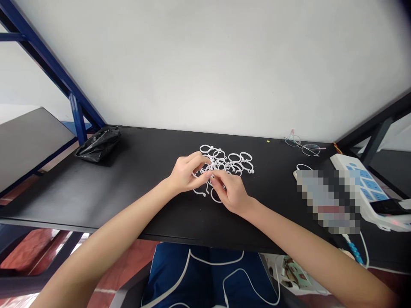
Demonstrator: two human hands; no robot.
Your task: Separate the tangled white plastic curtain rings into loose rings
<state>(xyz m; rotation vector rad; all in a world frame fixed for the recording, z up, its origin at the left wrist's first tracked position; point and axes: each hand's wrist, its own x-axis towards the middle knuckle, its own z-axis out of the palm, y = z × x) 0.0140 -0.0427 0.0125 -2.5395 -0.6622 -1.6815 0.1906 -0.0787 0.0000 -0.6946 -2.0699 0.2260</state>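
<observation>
A heap of several white plastic curtain rings [235, 158] lies on the black desk [150, 154]. Some of the rings are closed loops, and others gape with a small knob at the end. Over the near left part of the heap, my left hand [190, 172] has its thumb and fingers closed around a white ring. My right hand [231, 190] meets it from the right, thumb and forefinger pinched at what looks like the same ring. The fingers cover most of that ring, so I cannot tell whether it is fastened.
A crumpled black plastic bag [99, 144] sits at the back left. Glasses [311, 149] lie at the back right near the wall. A blurred phone-like object [324, 201] and a white power strip [362, 184] with cables are at the right. A white cable crosses my lap.
</observation>
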